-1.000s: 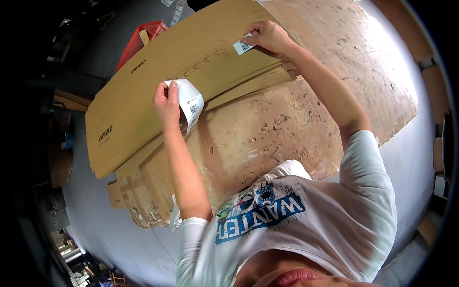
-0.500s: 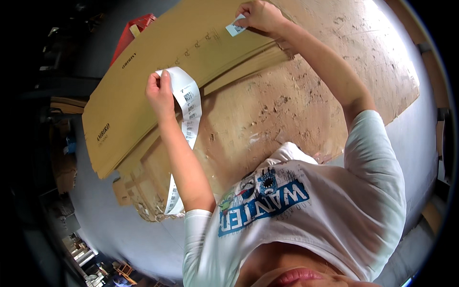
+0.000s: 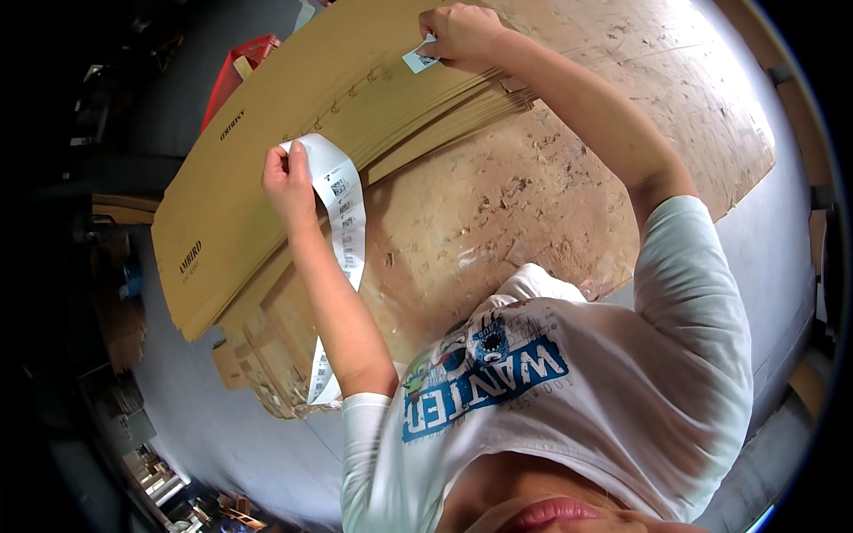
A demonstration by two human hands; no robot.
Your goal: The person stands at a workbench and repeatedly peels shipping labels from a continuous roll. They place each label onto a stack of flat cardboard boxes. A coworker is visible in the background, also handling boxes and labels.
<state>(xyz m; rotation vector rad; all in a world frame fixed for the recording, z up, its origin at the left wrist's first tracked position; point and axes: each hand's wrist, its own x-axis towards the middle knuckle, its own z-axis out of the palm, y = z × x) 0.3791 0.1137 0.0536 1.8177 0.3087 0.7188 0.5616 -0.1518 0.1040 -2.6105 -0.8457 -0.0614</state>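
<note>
My left hand point(image 3: 290, 182) pinches the upper end of a long white strip of printed labels point(image 3: 348, 226). The strip curls over and hangs down past my left forearm, its lower end showing beyond the arm. Farther off and to the right, my right hand point(image 3: 462, 37) is closed on a single small label point(image 3: 419, 59) with a printed code. That label is at the surface of the top flat cardboard sheet point(image 3: 258, 186); whether it is stuck down I cannot tell. Below this sheet lie several more, fanned slightly at their near edge.
The sheets rest on a worn brown board point(image 3: 498, 204) with scuffed, torn patches. A red crate point(image 3: 233, 80) stands beyond the stack at the far left. Grey floor point(image 3: 240, 453) surrounds the board, and cluttered goods point(image 3: 155, 475) line the left side.
My right hand has shifted slightly left with the small label. The left hand and its label strip have moved a little left and nearer. The view has also shifted slightly.
</note>
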